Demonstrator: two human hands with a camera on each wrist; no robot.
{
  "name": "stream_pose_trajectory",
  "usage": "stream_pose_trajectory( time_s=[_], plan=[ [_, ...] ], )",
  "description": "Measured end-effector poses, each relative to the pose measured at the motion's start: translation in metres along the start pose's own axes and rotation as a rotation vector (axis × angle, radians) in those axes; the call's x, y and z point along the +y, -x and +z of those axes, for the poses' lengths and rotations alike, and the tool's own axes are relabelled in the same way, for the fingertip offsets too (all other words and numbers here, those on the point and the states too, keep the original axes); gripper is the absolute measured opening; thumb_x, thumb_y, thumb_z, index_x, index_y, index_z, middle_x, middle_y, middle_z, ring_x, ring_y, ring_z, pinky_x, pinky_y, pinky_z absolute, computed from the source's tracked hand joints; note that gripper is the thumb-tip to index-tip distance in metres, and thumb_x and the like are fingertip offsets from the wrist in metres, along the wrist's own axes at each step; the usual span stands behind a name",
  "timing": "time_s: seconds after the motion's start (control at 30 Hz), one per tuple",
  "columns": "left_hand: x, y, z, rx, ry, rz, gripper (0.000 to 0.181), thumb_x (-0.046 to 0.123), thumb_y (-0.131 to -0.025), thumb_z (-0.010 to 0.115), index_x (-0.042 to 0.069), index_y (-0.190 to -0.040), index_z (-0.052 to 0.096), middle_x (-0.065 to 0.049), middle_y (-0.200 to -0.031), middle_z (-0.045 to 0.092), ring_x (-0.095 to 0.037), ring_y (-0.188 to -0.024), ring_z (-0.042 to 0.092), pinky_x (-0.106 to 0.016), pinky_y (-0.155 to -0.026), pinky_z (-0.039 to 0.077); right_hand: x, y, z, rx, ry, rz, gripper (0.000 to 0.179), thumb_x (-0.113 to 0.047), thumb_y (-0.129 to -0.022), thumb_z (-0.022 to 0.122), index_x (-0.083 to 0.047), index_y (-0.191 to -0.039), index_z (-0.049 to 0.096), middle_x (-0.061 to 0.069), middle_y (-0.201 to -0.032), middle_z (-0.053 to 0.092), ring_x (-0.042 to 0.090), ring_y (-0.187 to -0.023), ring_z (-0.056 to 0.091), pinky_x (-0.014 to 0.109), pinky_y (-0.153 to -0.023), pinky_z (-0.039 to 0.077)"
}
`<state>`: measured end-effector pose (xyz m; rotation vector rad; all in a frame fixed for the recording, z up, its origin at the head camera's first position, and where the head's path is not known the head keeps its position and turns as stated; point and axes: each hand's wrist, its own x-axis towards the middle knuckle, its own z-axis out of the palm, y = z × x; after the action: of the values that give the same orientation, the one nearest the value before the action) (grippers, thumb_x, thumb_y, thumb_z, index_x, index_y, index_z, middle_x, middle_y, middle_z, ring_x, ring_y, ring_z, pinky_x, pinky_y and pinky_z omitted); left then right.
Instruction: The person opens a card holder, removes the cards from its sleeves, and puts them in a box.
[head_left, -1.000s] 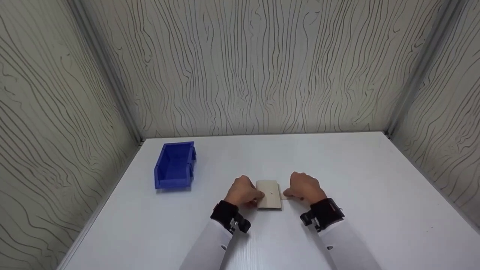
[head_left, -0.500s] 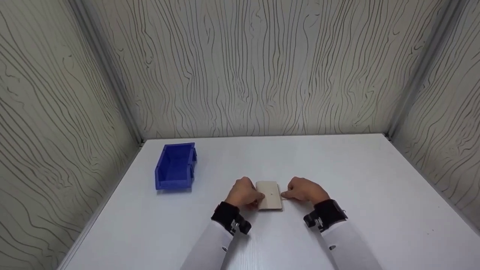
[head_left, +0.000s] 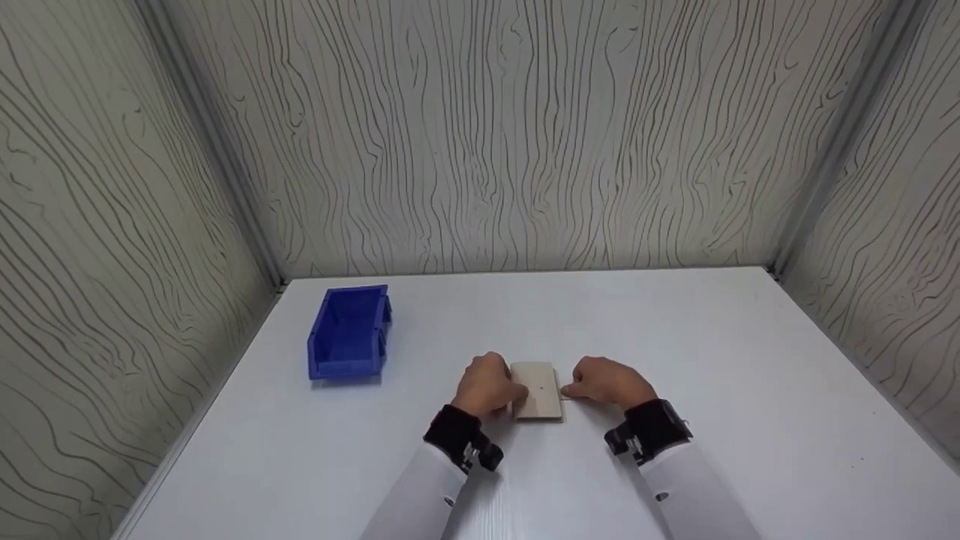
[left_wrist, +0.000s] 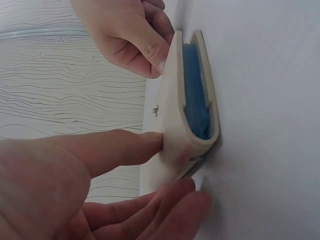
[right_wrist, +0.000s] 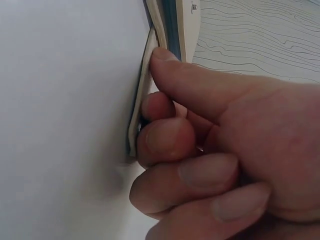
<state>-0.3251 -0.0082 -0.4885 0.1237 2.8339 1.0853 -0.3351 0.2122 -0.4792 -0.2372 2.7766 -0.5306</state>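
Note:
A cream card holder (head_left: 538,405) with a small metal stud (left_wrist: 155,110) on its cover lies folded on the white table. Blue plastic sleeves (left_wrist: 195,92) show between its covers in the left wrist view. My left hand (head_left: 486,386) holds the folded spine side, thumb on the cover and fingers curled by the spine. From the opposite side a narrow cream strap (right_wrist: 141,97) sticks out. My right hand (head_left: 609,381) pinches this strap, the thumb near where it meets the holder and the other fingers curled. The strap's far end is partly hidden in the head view.
A blue plastic bin (head_left: 349,334) stands at the back left of the white table (head_left: 675,322). Wood-grain patterned panels (head_left: 480,135) enclose the table at the back and both sides.
My right hand has shifted slightly left along the strap, nearer to the card holder, and less strap shows between them. My left hand keeps its hold on the spine side.

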Motion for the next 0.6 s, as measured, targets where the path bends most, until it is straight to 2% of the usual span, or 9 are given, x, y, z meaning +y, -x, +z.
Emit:
stream_pose_trajectory(
  time_s=[0.1,0.2,0.43,0.6],
  plan=[
    [0.006,0.001,0.006,0.071,-0.065,0.018,0.035,0.019,-0.09,0.085,-0.002,-0.115,0.072,-0.013,-0.104,0.076,-0.021,-0.086,0.071,-0.037,-0.077,0.061,0.0,0.002,-0.001,0.008,0.0,0.002,0.039,-0.035,-0.1,0.073,0.002,-0.112,0.076,0.009,-0.096,0.074,0.02,-0.083,0.058,0.034,-0.073,0.048],
    [0.011,0.002,0.015,0.122,-0.098,0.041,0.05,0.029,-0.092,0.085,-0.003,-0.126,0.068,-0.015,-0.114,0.071,-0.026,-0.1,0.07,-0.045,-0.092,0.062,-0.002,0.002,-0.002,0.013,0.007,-0.002,0.04,-0.035,-0.1,0.073,0.003,-0.114,0.075,0.011,-0.1,0.075,0.021,-0.085,0.059,0.037,-0.077,0.051],
    [0.015,0.004,0.029,0.129,-0.167,0.106,0.081,0.046,-0.081,0.093,-0.008,-0.133,0.061,-0.018,-0.123,0.061,-0.033,-0.108,0.069,-0.049,-0.093,0.062,-0.003,0.002,-0.003,0.022,-0.001,-0.02,0.033,-0.033,-0.099,0.074,0.0,-0.102,0.075,0.007,-0.09,0.07,0.019,-0.08,0.055,0.033,-0.071,0.045],
    [0.017,0.006,0.032,0.097,-0.199,0.108,0.094,0.055,-0.078,0.094,-0.007,-0.139,0.056,-0.017,-0.127,0.057,-0.03,-0.108,0.063,-0.047,-0.093,0.061,-0.002,0.003,-0.002,0.013,0.005,-0.018,0.032,-0.034,-0.1,0.074,-0.002,-0.099,0.075,0.004,-0.086,0.067,0.018,-0.078,0.054,0.031,-0.069,0.043]
  ],
)
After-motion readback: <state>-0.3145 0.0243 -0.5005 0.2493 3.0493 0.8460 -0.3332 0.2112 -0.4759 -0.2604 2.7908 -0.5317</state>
